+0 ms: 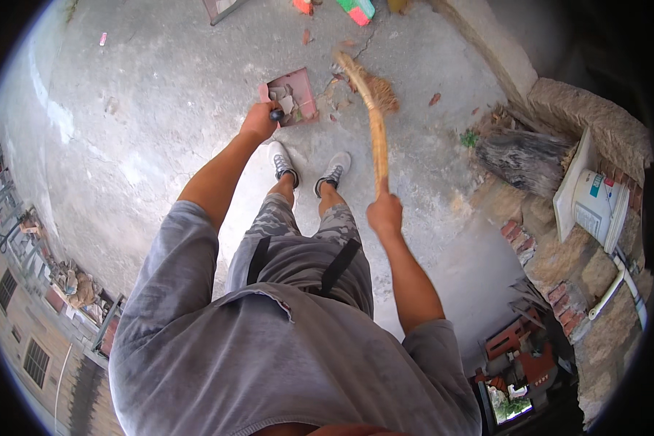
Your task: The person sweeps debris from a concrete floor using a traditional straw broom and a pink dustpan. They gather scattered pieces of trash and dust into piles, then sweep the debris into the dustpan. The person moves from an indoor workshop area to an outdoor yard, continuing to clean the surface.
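My left hand (260,120) is closed round the dark-ended handle of a pink dustpan (304,86), whose pan lies on the concrete floor ahead of my feet. Pale flat scraps and bits of debris (287,102) sit in the pan. In my right hand (384,214) is the wooden handle of a broom (378,138), fingers wrapped about it. Its straw-coloured bristles (380,92) touch down on the floor to the right of the dustpan, slightly apart from it. Dry leaves and a little dirt (336,91) lie between the two.
A weathered log (523,160) and a white bucket (599,200) stand at the right, along a low stone wall (592,116). Loose dry leaves (434,99) dot the floor. Part of a green and red object (358,11) shows at the top edge.
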The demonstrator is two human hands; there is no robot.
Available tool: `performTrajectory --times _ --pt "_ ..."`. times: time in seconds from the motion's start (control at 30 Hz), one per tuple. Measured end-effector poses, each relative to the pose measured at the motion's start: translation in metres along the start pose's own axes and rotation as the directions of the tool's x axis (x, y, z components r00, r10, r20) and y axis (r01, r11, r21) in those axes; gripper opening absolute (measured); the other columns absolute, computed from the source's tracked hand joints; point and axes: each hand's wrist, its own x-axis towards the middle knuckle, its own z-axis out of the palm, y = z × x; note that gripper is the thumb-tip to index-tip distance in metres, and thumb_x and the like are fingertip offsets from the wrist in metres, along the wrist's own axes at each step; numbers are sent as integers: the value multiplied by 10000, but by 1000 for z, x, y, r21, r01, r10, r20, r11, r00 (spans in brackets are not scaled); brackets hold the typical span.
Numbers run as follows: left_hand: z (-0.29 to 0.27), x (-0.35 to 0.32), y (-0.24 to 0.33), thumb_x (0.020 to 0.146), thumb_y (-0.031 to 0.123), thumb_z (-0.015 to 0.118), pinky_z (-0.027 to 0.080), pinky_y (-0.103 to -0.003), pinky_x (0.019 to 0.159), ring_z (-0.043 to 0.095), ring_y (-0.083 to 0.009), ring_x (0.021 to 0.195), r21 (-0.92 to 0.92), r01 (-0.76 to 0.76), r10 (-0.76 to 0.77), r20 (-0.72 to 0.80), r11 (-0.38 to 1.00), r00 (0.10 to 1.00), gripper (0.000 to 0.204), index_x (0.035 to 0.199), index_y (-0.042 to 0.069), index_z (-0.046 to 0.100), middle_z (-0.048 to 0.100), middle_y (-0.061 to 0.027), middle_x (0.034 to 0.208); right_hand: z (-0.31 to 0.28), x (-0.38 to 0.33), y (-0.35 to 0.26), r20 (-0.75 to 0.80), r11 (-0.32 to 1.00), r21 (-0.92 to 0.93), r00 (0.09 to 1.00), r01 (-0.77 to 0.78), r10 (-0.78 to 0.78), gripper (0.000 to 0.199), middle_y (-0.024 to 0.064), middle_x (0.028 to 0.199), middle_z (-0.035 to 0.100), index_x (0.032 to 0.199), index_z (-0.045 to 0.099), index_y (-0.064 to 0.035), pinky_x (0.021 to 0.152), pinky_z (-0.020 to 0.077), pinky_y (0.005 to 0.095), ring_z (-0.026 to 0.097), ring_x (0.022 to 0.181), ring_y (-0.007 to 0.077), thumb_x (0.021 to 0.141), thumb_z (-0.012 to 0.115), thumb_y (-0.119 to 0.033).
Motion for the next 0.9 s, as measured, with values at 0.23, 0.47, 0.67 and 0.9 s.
performTrajectory --times 0.23,0.47,0.67,0.9 --pt "16 -4 -6 741 -6 563 495 -423 757 622 -392 869 16 -32 32 -39 999 999 222 903 112 659 648 -211 884 -14 -47 49 -71 848 480 973 226 -219 631 243 1077 640 1329 489 -43 837 493 338 646 971 287 709 600 -6" --pt "15 -9 -7 743 27 601 507 -426 723 628 -399 838 -35 -3 1 -59 999 998 175 883 112 661 647 -222 841 -32 -33 149 -224 815 558 974 157 -34 582 151 1145 640 1284 528 -22 919 451 297 614 1045 228 705 568 33" --pt "13 -21 -20 701 59 638 501 -442 778 617 -387 872 13 -57 58 -57 998 997 184 879 99 664 648 -204 857 -38 62 157 -435 900 434 882 32 179 491 84 835 621 1192 557 -17 571 479 293 601 655 187 706 517 33" --pt "8 -39 -16 750 25 563 500 -403 750 633 -383 848 -70 76 -83 -107 995 991 181 891 91 655 657 -203 859 15 23 66 48 671 716 973 -192 226 408 4 583 447 1136 504 -88 306 331 283 417 389 107 744 468 21"
